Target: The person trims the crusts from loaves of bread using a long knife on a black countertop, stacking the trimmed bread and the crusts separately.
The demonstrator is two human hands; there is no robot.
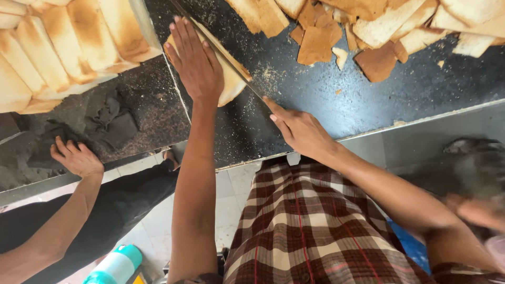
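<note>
Pressing the bread loaf (231,79) flat near the counter's (315,89) front edge, our left hand (195,63) lies open-fingered; our right hand (300,129) grips the long knife (226,58). We judge level, steady strokes advisable, fingertips above the blade.

Counter (336,100) was noted as black, speckled with pale crumbs. Loaf (231,79) under the left hand (195,63) was seen cream with a tan crust. Crust trimmings (321,44) were recorded brown and off-white. Stacked loaves (63,47) were toasted gold on white. Checked cloth (310,226) was patterned maroon, brown and cream. A teal-and-white bottle (115,267) and dark grey rag (113,121) were noted.
</note>
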